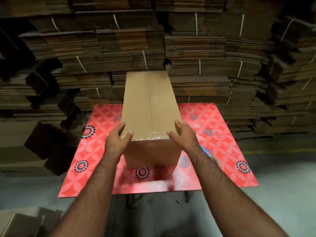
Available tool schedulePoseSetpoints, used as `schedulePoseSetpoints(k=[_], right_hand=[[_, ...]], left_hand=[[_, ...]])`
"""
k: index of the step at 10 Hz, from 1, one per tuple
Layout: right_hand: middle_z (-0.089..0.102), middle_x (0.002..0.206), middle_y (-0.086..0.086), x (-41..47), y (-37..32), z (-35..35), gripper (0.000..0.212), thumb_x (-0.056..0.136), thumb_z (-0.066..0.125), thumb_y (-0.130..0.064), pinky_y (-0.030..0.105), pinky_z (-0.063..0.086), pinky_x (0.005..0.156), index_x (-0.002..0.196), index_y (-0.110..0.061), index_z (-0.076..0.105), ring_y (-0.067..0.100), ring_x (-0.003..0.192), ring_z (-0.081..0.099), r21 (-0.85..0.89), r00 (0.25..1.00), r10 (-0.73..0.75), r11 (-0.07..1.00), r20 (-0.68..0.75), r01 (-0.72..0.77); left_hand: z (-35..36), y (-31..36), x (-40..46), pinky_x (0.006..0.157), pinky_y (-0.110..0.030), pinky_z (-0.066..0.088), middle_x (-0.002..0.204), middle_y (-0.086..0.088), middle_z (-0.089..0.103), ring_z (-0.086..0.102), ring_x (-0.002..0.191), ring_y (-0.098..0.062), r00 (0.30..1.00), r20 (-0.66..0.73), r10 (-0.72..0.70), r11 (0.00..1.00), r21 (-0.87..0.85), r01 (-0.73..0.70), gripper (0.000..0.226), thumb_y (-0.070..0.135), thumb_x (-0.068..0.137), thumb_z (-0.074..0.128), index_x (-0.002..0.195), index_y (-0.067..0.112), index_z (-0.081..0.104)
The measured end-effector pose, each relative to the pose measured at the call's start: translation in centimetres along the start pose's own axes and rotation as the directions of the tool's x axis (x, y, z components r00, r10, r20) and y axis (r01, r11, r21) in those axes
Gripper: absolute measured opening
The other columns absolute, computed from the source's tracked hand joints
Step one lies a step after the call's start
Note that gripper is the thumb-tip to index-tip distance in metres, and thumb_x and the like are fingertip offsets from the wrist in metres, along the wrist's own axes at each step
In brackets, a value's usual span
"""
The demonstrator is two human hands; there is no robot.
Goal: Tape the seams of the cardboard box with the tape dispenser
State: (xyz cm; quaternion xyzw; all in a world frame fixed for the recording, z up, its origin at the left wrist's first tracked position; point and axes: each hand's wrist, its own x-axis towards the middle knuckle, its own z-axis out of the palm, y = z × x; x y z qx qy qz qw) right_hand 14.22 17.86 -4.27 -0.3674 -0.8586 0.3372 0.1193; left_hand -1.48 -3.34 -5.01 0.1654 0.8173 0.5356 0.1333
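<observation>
- The cardboard box point(150, 106) stands on the red patterned table point(213, 127), long side pointing away from the person, its near end close to the front of the table.
- The left hand point(118, 138) grasps the near left corner of the top, thumb on the top face and fingers around the side. The right hand point(183, 134) rests on the near right corner with the fingers spread and not clenched; it presses on the box and does not hold anything else.
- The tape dispenser point(214, 159) lies on the table just beside the right forearm and is mostly hidden; only a blue part and a brown roll show.
- Risk: the box is tall and narrow, so a push or a turn from the near corners alone could tip it or slide it off the table.
- Risk: the right forearm is very near the dispenser and could knock it off the table edge when the box is moved.
- Look of the box: plain brown cardboard, clean and not dented. A seam runs along the middle of the top. Shiny clear tape crosses the near top edge with some wrinkles, and the far edge also shines a little. Whether the middle seam is fully taped, I cannot tell.
</observation>
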Motion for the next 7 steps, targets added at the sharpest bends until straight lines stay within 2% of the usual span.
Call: schedulePoseSetpoints(k=[1,3,4,5,6,7], right_hand=[[0.046,0.149,0.019,-1.7,1.9,-1.4,0.084,0.08,0.06,-0.057,0.029,0.032,0.111,0.15,-0.016,0.043,0.029,0.141,0.039,-0.02,1.0,-0.001,1.0,-0.005,0.001],[0.038,0.156,0.014,-4.8,5.2,-2.9,0.073,0.088,0.068,-0.049,0.036,0.029,0.118,0.15,-0.02,0.042,0.025,0.146,0.033,-0.013,0.999,0.001,1.0,-0.037,-0.001],[0.032,0.159,0.015,-6.1,4.8,-3.1,0.072,0.091,0.063,-0.05,0.035,0.026,0.118,0.152,-0.021,0.039,0.026,0.148,0.027,-0.075,1.0,0.001,0.997,-0.02,-0.003],[0.032,0.157,0.018,-7.1,4.0,-2.8,0.078,0.089,0.052,-0.061,0.037,0.032,0.115,0.153,-0.02,0.036,0.032,0.144,0.031,-0.157,1.0,0.021,0.987,0.014,-0.019],[0.036,0.15,0.018,-9.4,2.8,-3.1,0.075,0.089,0.051,-0.06,0.039,0.038,0.11,0.149,-0.018,0.039,0.035,0.137,0.037,-0.217,1.0,0.019,0.976,-0.013,-0.022],[0.041,0.149,0.015,-12.0,1.2,-2.5,0.058,0.096,0.057,-0.041,0.041,0.037,0.108,0.146,-0.015,0.045,0.033,0.139,0.037,-0.275,0.97,-0.144,0.958,-0.197,0.087]], left_hand=[[1.3,0.5,-2.1,0.113,-0.039,0.041,0.139,-0.003,0.059,0.056,0.126,-0.012,0.999,0.025,0.024,1.0,-0.018,-0.023,0.068,0.03,0.077,0.078,0.139,0.014,0.055],[2.5,1.1,-6.7,0.113,-0.036,0.039,0.142,0.0,0.056,0.053,0.129,-0.014,0.999,0.028,0.04,0.999,0.014,-0.04,0.064,0.029,0.083,0.078,0.141,0.019,0.054],[2.0,1.4,-8.2,0.113,-0.032,0.038,0.144,-0.001,0.055,0.051,0.132,-0.017,0.998,0.029,0.055,0.997,0.057,-0.057,0.062,0.029,0.087,0.074,0.143,0.017,0.051],[1.4,1.7,-8.9,0.106,-0.024,0.036,0.143,-0.005,0.056,0.052,0.13,-0.021,0.996,0.034,0.08,0.989,0.124,-0.084,0.056,0.026,0.092,0.067,0.144,0.015,0.05],[0.5,1.6,-10.3,0.099,-0.028,0.042,0.134,-0.008,0.062,0.057,0.122,-0.026,0.988,0.012,0.152,0.969,0.194,-0.152,0.048,0.027,0.094,0.062,0.139,0.011,0.054],[0.3,0.9,-11.0,0.102,-0.033,0.044,0.129,-0.012,0.064,0.057,0.122,-0.029,0.932,-0.007,0.362,0.9,0.264,-0.347,0.043,0.028,0.093,0.053,0.129,0.006,0.06]])
